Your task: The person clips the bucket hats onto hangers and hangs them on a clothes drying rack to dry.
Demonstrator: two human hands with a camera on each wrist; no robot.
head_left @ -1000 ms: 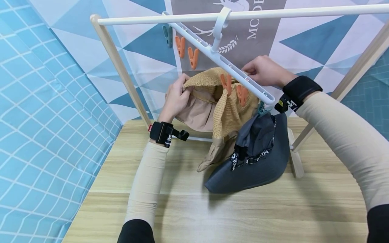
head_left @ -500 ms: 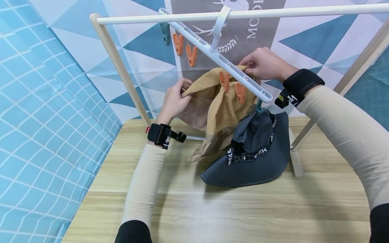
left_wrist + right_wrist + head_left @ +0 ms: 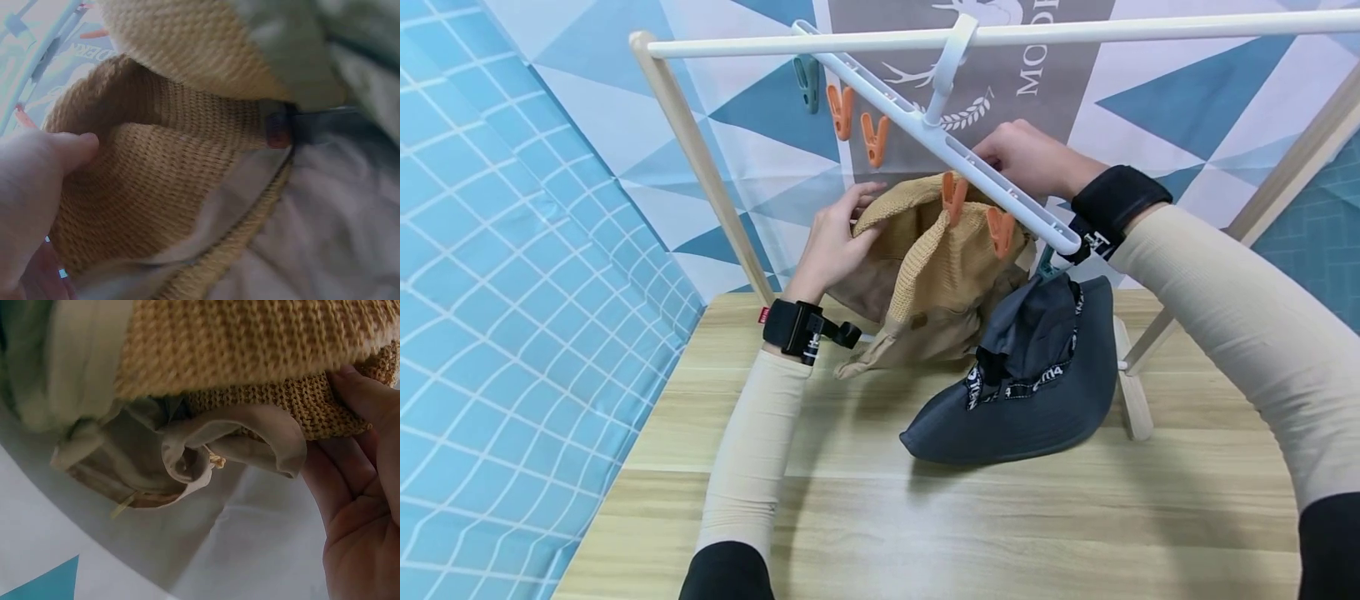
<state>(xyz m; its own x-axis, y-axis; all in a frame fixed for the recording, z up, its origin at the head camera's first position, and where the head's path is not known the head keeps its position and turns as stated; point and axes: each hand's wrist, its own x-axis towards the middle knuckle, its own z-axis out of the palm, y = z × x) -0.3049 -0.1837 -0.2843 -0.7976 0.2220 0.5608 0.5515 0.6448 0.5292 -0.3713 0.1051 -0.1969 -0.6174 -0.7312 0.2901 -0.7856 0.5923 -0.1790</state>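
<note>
A tan woven sun hat (image 3: 943, 267) with beige cloth is bunched beneath the white hanger (image 3: 955, 154). My left hand (image 3: 835, 242) holds its left edge; in the left wrist view the thumb of that hand (image 3: 31, 200) lies over the weave (image 3: 156, 181). My right hand (image 3: 1030, 158), partly behind the hanger, pinches the far edge. In the right wrist view, thumb and fingers of this hand (image 3: 369, 512) lie either side of the weave. Two orange pegs (image 3: 955, 198) overlap the hat; whether both clamp it, I cannot tell. A dark grey hat (image 3: 1037, 392) hangs from a teal peg (image 3: 1047, 262).
The hanger hooks over a white rail (image 3: 1112, 33) between wooden posts (image 3: 700, 158). Two orange pegs (image 3: 840, 111) and a teal peg (image 3: 807, 83) hang at its far end. Below is a wooden table (image 3: 925, 533). A patterned cloth (image 3: 1180, 92) stands behind, with blue checked cloth (image 3: 527, 292) leftward.
The tan hat's hanging fold has swung left and up, and its woven side has spread open. The right hand rose, then shifted left along the far edge. The grey hat rose slightly.
</note>
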